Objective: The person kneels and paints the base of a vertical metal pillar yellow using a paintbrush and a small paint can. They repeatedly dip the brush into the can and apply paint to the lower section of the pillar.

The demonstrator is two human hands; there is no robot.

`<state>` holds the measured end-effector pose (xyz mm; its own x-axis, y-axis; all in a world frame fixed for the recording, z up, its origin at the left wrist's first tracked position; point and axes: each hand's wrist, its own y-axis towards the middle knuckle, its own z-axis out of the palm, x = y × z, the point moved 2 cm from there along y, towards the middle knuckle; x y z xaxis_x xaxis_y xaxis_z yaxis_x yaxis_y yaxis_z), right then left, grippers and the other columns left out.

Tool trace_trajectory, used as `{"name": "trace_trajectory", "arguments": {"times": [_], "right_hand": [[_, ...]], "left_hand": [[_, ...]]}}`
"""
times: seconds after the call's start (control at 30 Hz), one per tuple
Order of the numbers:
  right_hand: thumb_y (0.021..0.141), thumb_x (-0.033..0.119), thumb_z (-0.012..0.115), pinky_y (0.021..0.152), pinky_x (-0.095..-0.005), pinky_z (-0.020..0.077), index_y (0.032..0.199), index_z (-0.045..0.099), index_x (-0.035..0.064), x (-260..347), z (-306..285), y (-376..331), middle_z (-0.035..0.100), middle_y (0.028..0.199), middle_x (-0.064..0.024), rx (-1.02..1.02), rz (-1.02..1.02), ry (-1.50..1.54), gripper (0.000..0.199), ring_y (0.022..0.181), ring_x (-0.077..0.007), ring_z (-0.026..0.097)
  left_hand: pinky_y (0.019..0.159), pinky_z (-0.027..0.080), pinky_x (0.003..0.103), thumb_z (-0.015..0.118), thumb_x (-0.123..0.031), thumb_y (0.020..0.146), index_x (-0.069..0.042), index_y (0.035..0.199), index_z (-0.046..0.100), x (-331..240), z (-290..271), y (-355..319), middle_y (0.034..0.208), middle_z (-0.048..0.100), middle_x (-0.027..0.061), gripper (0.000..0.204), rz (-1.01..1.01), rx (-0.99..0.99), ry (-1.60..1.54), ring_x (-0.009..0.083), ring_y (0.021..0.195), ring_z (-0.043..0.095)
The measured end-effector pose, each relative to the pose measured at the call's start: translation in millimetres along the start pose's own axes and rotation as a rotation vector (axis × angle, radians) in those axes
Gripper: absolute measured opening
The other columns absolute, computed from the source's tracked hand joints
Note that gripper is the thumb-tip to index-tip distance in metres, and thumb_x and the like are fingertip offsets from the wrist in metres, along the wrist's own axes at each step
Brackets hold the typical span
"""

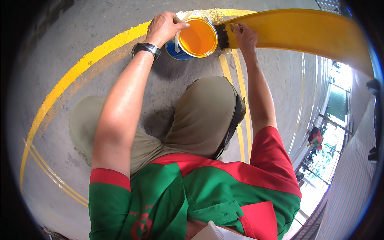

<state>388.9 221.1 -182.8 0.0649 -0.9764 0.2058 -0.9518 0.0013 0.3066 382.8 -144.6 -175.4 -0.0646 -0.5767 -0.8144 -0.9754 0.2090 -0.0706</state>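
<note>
My left hand [164, 27] grips the rim and white handle of a blue paint can [197, 39] filled with yellow paint, tilted toward me on the concrete floor. A black watch sits on that wrist. My right hand [245, 37] holds a paintbrush [223, 37] with dark bristles, pressed at the near end of a wide, freshly painted yellow band [304, 30]. The brush sits just right of the can. My knees in khaki trousers [208, 112] are bent below the hands.
A painted yellow line [72, 76] curves along the floor to the left. Thin yellow guide lines [240, 100] run down from the can toward me, and more lie at lower left [52, 176]. At the right, another person [316, 138] crouches far off near a railing.
</note>
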Motion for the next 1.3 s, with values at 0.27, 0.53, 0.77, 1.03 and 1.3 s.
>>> {"name": "trace_trajectory", "arguments": {"times": [0.27,0.53,0.77,1.03,1.3], "right_hand": [[0.099,0.033,0.070,0.075,-0.0489,0.0580,0.107,0.075,0.0091,5,7,-6,0.075,0.089,-0.0174,-0.063,-0.034,-0.078,0.026,0.082,-0.0409,0.073],[0.096,0.026,0.074,0.075,-0.0448,0.0586,0.107,0.076,0.0059,6,13,-7,0.077,0.094,-0.0166,-0.005,-0.131,-0.189,0.024,0.085,-0.0359,0.075],[0.097,0.025,0.068,0.075,-0.0489,0.0573,0.098,0.075,0.0043,12,4,-9,0.075,0.088,-0.0193,-0.209,-0.020,-0.015,0.022,0.082,-0.0429,0.072],[0.098,0.026,0.068,0.073,-0.0487,0.0573,0.094,0.075,0.0038,15,20,1,0.074,0.085,-0.0204,-0.174,0.031,-0.087,0.023,0.080,-0.0413,0.073],[0.099,0.028,0.066,0.070,-0.0506,0.0568,0.090,0.073,0.0034,11,25,0,0.073,0.082,-0.0213,-0.144,0.028,-0.048,0.027,0.077,-0.0426,0.072]], "left_hand": [[0.085,0.059,0.047,0.083,-0.049,0.085,-0.007,0.105,0.083,3,-2,0,0.092,0.079,0.0189,0.046,-0.004,0.010,0.009,0.0357,0.090,0.077],[0.085,0.059,0.044,0.082,-0.050,0.087,-0.004,0.108,0.081,3,-2,2,0.096,0.079,0.0187,0.050,-0.003,0.005,0.046,0.0337,0.091,0.077],[0.084,0.059,0.042,0.081,-0.050,0.088,-0.002,0.109,0.080,0,-2,3,0.097,0.079,0.0179,0.052,-0.033,0.039,0.040,0.0320,0.091,0.077],[0.085,0.059,0.042,0.080,-0.050,0.089,-0.003,0.109,0.081,5,-1,5,0.098,0.079,0.0183,0.052,-0.010,0.034,0.057,0.0315,0.092,0.077],[0.085,0.059,0.042,0.081,-0.049,0.088,-0.002,0.109,0.081,6,-1,5,0.097,0.079,0.0186,0.051,-0.025,0.034,0.045,0.0323,0.091,0.077]]}}
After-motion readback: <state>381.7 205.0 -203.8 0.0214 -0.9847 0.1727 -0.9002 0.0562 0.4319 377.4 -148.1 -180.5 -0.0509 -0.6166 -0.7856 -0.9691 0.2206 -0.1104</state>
